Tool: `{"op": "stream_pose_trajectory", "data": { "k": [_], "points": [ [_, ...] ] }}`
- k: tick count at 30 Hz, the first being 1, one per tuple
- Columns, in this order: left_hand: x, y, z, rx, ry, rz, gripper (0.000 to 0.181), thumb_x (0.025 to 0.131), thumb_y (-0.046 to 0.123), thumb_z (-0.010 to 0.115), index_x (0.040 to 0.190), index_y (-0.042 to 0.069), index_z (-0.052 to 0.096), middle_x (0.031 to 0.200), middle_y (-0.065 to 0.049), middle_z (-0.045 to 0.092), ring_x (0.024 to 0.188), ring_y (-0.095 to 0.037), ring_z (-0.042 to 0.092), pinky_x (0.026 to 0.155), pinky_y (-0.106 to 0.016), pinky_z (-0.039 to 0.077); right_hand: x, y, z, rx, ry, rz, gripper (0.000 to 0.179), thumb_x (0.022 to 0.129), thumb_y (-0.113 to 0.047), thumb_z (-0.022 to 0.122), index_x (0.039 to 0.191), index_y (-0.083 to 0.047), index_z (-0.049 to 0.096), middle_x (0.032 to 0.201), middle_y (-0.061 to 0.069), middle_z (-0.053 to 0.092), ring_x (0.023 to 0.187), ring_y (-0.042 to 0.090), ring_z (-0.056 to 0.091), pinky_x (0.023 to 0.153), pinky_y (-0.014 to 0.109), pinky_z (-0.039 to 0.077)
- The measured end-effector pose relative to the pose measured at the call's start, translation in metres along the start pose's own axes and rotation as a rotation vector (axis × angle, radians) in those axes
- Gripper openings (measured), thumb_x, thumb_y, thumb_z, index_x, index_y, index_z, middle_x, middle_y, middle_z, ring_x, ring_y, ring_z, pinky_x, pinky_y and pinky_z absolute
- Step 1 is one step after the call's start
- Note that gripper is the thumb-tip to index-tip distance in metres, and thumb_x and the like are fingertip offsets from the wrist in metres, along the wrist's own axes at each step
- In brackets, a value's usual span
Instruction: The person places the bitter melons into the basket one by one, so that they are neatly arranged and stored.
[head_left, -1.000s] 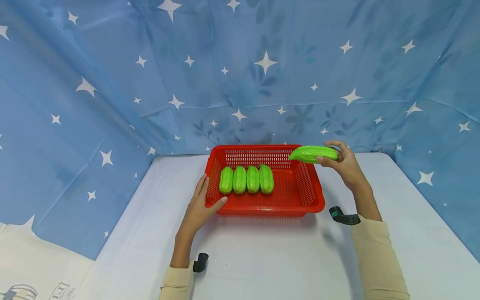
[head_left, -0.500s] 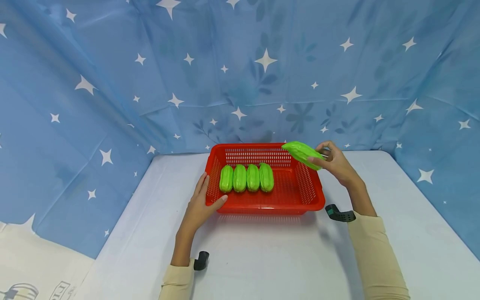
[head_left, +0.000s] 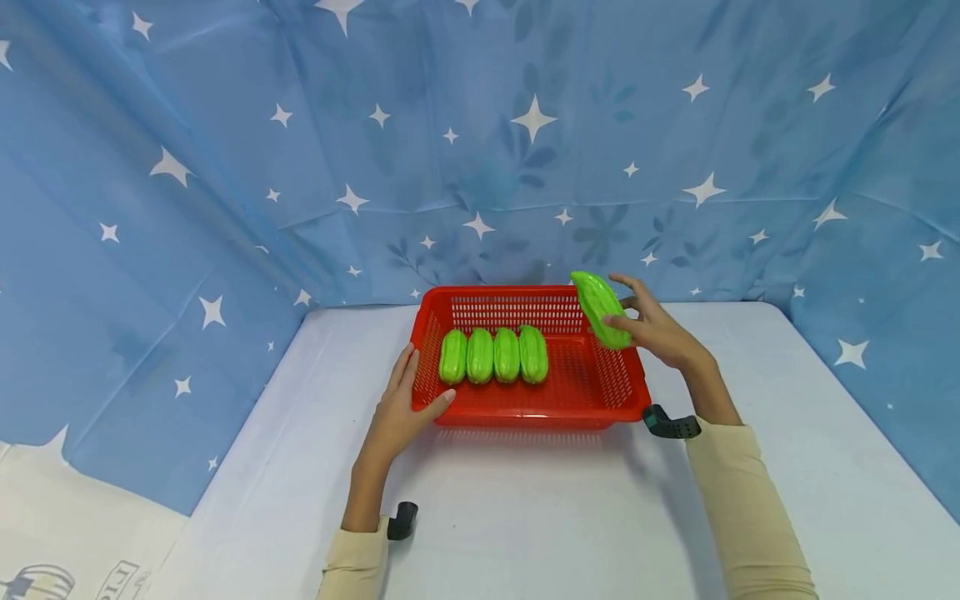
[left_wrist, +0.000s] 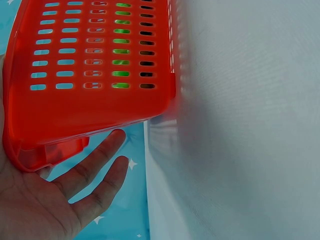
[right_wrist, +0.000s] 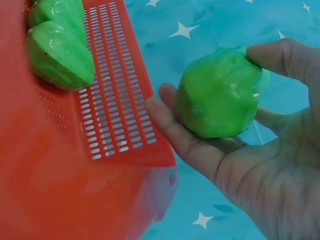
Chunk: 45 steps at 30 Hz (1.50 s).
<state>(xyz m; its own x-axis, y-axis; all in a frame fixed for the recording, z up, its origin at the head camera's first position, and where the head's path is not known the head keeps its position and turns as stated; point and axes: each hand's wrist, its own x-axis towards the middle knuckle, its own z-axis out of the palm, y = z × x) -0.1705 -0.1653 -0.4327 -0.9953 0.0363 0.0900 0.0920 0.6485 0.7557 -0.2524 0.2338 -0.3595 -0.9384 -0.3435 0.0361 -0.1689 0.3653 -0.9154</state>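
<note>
A light green bitter melon (head_left: 602, 311) is tilted over the right end of a red plastic basket (head_left: 525, 417). My right hand (head_left: 654, 327) pinches it between thumb and fingers; the right wrist view shows its rounded end (right_wrist: 220, 97). Inside the basket, several similar bitter melons (head_left: 480, 357) lie side by side in a row toward the left. My left hand (head_left: 393, 417) rests against the basket's left front corner, thumb over the front rim and fingers along the left side. Two straight fingers (left_wrist: 95, 192) show beside the basket wall (left_wrist: 95, 107) in the left wrist view.
The basket stands on a white-covered table (head_left: 517, 517) near its back edge. A blue curtain with white stars (head_left: 480, 150) hangs behind and along both sides. Black wrist devices (head_left: 671, 423) sit at both sleeve cuffs.
My right hand has moved left toward the basket, turning the bitter melon from nearly level to steeply tilted. The left hand and the basket stay in place.
</note>
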Motion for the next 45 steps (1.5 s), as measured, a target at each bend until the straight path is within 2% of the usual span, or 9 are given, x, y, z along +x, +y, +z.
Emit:
{"op": "stream_pose_trajectory", "data": {
  "k": [6, 10, 13, 19, 23, 27, 34, 39, 45],
  "points": [
    [0.0, 0.001, 0.0, -0.004, 0.003, -0.005, 0.101, 0.081, 0.069, 0.063, 0.158, 0.025, 0.015, 0.164, 0.013, 0.008, 0.148, -0.031, 0.025, 0.106, -0.063, 0.038, 0.007, -0.009, 0.001, -0.081, -0.032, 0.065, 0.065, 0.098, -0.023, 0.052, 0.154, -0.004, 0.023, 0.132, 0.023, 0.038, 0.098, 0.025, 0.058, 0.075, 0.03, 0.058],
    [0.0, 0.0, 0.0, -0.005, 0.002, -0.002, 0.101, 0.081, 0.07, 0.062, 0.158, 0.025, 0.015, 0.164, 0.013, 0.008, 0.148, -0.032, 0.026, 0.106, -0.063, 0.038, 0.013, -0.016, 0.003, -0.147, -0.024, 0.116, 0.068, 0.097, -0.025, 0.055, 0.153, -0.003, 0.023, 0.131, 0.024, 0.043, 0.107, 0.032, 0.055, 0.079, 0.03, 0.056],
    [0.0, 0.0, 0.0, -0.006, 0.002, -0.005, 0.101, 0.08, 0.07, 0.062, 0.158, 0.025, 0.015, 0.164, 0.014, 0.008, 0.149, -0.031, 0.025, 0.106, -0.063, 0.038, 0.017, -0.02, 0.005, -0.168, -0.026, 0.139, 0.069, 0.097, -0.026, 0.057, 0.153, -0.002, 0.024, 0.128, 0.025, 0.048, 0.108, 0.031, 0.056, 0.083, 0.033, 0.056],
    [0.0, 0.002, 0.0, -0.007, -0.001, -0.001, 0.101, 0.081, 0.07, 0.062, 0.158, 0.025, 0.014, 0.164, 0.014, 0.007, 0.149, -0.031, 0.024, 0.106, -0.062, 0.038, 0.025, -0.021, 0.009, -0.134, -0.074, 0.211, 0.069, 0.098, -0.025, 0.056, 0.15, 0.005, 0.023, 0.128, 0.025, 0.05, 0.098, 0.022, 0.063, 0.089, 0.04, 0.057],
    [0.0, 0.002, -0.001, -0.005, -0.001, 0.003, 0.102, 0.081, 0.069, 0.062, 0.158, 0.024, 0.015, 0.164, 0.013, 0.007, 0.149, -0.031, 0.024, 0.106, -0.062, 0.039, 0.031, -0.023, 0.016, -0.084, -0.125, 0.312, 0.074, 0.097, -0.024, 0.057, 0.152, 0.003, 0.015, 0.139, 0.026, 0.039, 0.112, 0.032, 0.058, 0.096, 0.049, 0.053],
    [0.0, 0.002, -0.001, -0.004, 0.001, 0.001, 0.101, 0.081, 0.068, 0.063, 0.158, 0.024, 0.015, 0.164, 0.013, 0.007, 0.149, -0.031, 0.024, 0.107, -0.062, 0.038, 0.039, -0.023, 0.021, -0.044, -0.194, 0.386, 0.08, 0.097, -0.023, 0.058, 0.155, -0.002, 0.006, 0.15, 0.026, 0.025, 0.129, 0.042, 0.044, 0.1, 0.054, 0.049],
    [0.001, 0.0, 0.0, -0.014, 0.0, -0.005, 0.101, 0.081, 0.07, 0.062, 0.158, 0.026, 0.015, 0.163, 0.015, 0.007, 0.149, -0.03, 0.024, 0.107, -0.062, 0.038, 0.055, -0.017, 0.031, -0.089, -0.295, 0.485, 0.086, 0.096, -0.022, 0.057, 0.156, -0.003, -0.001, 0.156, 0.026, 0.018, 0.135, 0.044, 0.039, 0.101, 0.053, 0.048],
    [0.001, 0.0, 0.001, -0.009, -0.004, -0.013, 0.1, 0.081, 0.071, 0.061, 0.158, 0.027, 0.015, 0.163, 0.018, 0.006, 0.149, -0.029, 0.024, 0.108, -0.062, 0.038, 0.062, -0.01, 0.039, -0.064, -0.33, 0.555, 0.083, 0.096, -0.019, 0.057, 0.156, -0.001, 0.002, 0.154, 0.027, 0.022, 0.132, 0.045, 0.045, 0.101, 0.053, 0.048],
    [0.0, 0.0, 0.001, -0.007, -0.001, -0.009, 0.1, 0.081, 0.07, 0.061, 0.158, 0.025, 0.015, 0.163, 0.017, 0.007, 0.149, -0.029, 0.024, 0.108, -0.062, 0.038, 0.068, -0.004, 0.045, -0.059, -0.381, 0.572, 0.07, 0.097, -0.017, 0.054, 0.151, 0.006, 0.016, 0.151, 0.029, 0.028, 0.134, 0.047, 0.042, 0.099, 0.053, 0.049]
  ]
}}
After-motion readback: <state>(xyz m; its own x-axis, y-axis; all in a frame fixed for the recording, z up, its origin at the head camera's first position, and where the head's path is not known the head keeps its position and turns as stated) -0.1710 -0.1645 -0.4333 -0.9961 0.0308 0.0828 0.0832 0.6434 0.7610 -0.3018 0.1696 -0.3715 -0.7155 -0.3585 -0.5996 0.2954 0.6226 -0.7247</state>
